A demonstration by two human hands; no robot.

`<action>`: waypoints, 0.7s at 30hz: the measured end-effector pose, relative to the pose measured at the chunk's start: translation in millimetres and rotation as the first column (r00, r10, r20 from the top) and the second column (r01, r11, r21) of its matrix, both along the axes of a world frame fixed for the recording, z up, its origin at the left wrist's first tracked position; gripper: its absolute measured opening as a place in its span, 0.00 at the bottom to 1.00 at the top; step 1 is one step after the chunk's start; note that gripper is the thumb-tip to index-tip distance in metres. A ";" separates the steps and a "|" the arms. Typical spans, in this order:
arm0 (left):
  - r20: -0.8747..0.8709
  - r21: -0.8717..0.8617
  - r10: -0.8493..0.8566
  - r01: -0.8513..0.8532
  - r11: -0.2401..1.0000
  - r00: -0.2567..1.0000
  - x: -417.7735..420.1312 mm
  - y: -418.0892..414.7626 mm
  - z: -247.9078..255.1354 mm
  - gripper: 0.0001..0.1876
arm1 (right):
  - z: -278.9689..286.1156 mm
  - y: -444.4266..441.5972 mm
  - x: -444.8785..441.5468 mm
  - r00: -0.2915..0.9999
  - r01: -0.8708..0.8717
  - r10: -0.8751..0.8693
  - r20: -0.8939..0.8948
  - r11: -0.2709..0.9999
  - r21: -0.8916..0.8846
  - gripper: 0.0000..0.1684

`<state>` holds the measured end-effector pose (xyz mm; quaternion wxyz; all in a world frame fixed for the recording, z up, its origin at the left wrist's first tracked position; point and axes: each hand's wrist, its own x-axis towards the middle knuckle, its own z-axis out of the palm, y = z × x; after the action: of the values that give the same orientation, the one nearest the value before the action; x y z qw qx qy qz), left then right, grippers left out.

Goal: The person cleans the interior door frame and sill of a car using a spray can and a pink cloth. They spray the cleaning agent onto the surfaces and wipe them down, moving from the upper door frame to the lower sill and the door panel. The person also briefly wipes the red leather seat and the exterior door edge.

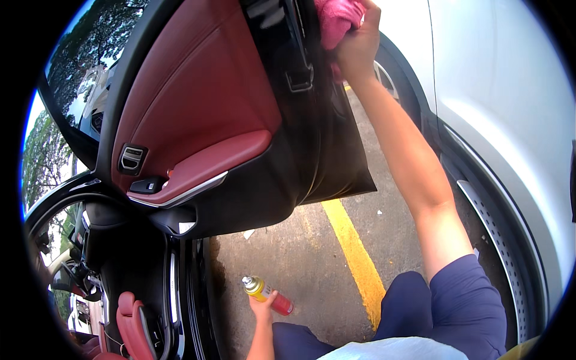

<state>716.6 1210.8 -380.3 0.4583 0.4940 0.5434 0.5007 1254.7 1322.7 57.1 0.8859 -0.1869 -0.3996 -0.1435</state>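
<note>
In my right hand [358,51] is a bunched pink cloth [337,22], pressed against the outer edge of an open black car door [292,40]. The door's inner side carries a red panel [198,85] with a padded armrest [220,155]. Below that armrest, low in the view, my left hand [262,306] grips a yellow and red aerosol can [270,294]. The can is tilted, its nozzle end pointing up and left, and it bears writing. Part of the cloth and my right fingertips are cut off by the top of the view.
A silver vehicle [486,85] with a perforated side step [490,243] stands close on my right. To the left are the black car's door sill [173,288] and a red seat [130,319]. A yellow painted line [353,256] crosses the pavement [310,270].
</note>
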 end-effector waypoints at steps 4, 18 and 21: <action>0.047 0.006 0.014 -0.014 1.000 0.999 1.5 5.2 -4.8 0.36 | -13.1 -1.9 21.4 0.729 0.663 -0.629 0.269 0.747 -0.050 0.39; 0.081 -0.007 -0.066 0.067 0.998 0.995 10.1 -21.8 184.2 0.36 | 107.0 -69.7 -11.3 0.987 0.161 -0.163 0.017 0.949 -0.272 0.23; 0.072 0.051 -0.062 0.058 0.997 0.995 2.5 -29.1 283.6 0.37 | 123.8 -81.2 -28.0 0.923 0.356 -0.384 -0.033 0.883 -0.306 0.28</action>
<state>719.1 1181.7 -96.7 0.4808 0.5022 0.4986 0.5176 1226.7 1241.5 180.8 0.8219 -0.3959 -0.3319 -0.2400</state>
